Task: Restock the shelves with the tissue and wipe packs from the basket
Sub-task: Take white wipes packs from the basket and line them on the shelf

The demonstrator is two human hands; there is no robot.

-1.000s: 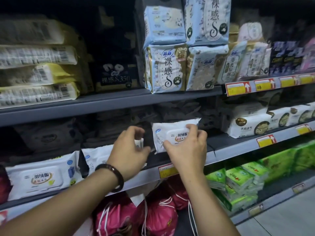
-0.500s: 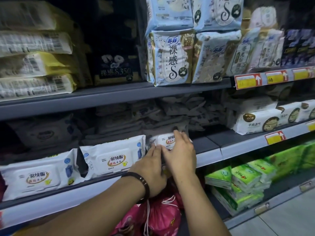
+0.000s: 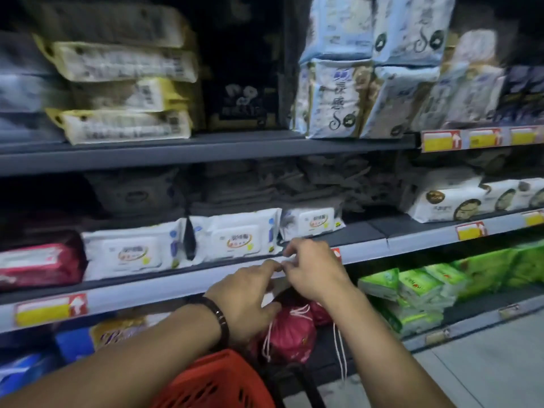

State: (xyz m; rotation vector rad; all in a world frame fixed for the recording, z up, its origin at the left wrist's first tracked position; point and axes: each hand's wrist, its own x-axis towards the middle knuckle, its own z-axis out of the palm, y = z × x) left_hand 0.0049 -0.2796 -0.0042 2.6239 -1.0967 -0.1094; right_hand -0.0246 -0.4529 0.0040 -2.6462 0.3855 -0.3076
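Evidently the small wipe pack (image 3: pixel 312 223) is on the middle shelf (image 3: pixel 365 231). It lies flat with its label facing out, just beside the larger wipe packs (image 3: pixel 235 237) on its left and set a little further back than they are. Both hands hover just in front of the shelf lip below it. The left hand (image 3: pixel 250 293) and the right hand (image 3: pixel 312 269) have their fingertips nearly meeting, and each grip is loose, fingers lightly curled and holding no pack, though blur hides finer detail.

The placing step looks all but done, so doing it well is a matter of finish. The pack's front edge would best be drawn level with its neighbours, its side kept snug against the next pack, and its label square to the aisle. A light push with flat fingers should do, since the soft wrapper would likely crumple under a pinch.

The red basket (image 3: pixel 215 381) sits low, close to the person. The next reach would probably go there, clear of the red drawstring bags (image 3: pixel 288 328) on the shelf beneath.
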